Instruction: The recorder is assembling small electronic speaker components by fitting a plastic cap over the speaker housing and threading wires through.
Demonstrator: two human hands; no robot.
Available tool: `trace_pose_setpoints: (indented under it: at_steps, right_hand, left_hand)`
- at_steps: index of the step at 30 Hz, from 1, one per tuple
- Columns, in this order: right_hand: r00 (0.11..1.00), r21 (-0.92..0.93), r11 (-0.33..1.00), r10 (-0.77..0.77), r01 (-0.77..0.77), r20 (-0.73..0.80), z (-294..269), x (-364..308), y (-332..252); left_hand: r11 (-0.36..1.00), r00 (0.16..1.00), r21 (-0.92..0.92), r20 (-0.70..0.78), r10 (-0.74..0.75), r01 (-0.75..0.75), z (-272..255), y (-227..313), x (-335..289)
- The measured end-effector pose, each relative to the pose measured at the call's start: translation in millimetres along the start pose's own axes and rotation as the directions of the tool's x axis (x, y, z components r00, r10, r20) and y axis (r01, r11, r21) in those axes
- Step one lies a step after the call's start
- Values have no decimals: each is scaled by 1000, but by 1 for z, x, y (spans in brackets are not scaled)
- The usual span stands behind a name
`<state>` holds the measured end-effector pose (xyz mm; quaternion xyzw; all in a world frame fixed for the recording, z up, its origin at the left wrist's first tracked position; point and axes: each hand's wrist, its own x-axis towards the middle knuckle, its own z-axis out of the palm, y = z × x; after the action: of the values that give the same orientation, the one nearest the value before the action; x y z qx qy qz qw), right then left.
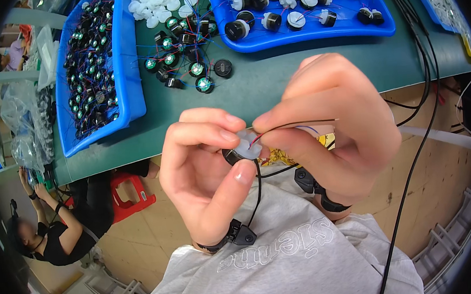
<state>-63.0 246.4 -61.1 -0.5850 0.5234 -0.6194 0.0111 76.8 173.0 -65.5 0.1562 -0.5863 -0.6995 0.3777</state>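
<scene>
Between the fingers and thumb of my left hand (204,166) sits a small round black buzzer-like part (235,156) with a translucent white plastic cap (248,144) at its face. A red wire and a blue wire come out through the cap. My right hand (338,122) pinches these wires (278,127) between thumb and forefinger close to the cap, and their loose ends stick out to the right. Both hands are above my lap, just off the table's near edge. Straps with black modules circle both wrists.
On the green table (183,109) lies a pile of black parts with wires (196,70), beside white caps (160,3). A left blue tray (132,94) holds many wired parts; another blue tray (260,45) holds capped ones. Black cables (426,76) hang at right. A person (59,232) sits left.
</scene>
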Motion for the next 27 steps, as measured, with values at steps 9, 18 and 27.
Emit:
trace_pose_setpoints:
  at_steps: [9, 18, 27]
  right_hand:
    - [992, 10, 999, 55, -54, -111, -3, 0, -2]
    - [939, 33, 988, 151, -148, -309, 0, -4, 0]
    - [969, -8, 995, 99, -104, -226, -9, -3, 6]
  left_hand:
    - [989, 999, -146, 35, 27, -21, 4, -5, 2]
    - [990, 999, -142, 47, 9, -3, 3, -6, 4]
    - [992, 996, -79, 2, -94, 94, 3, -6, 6]
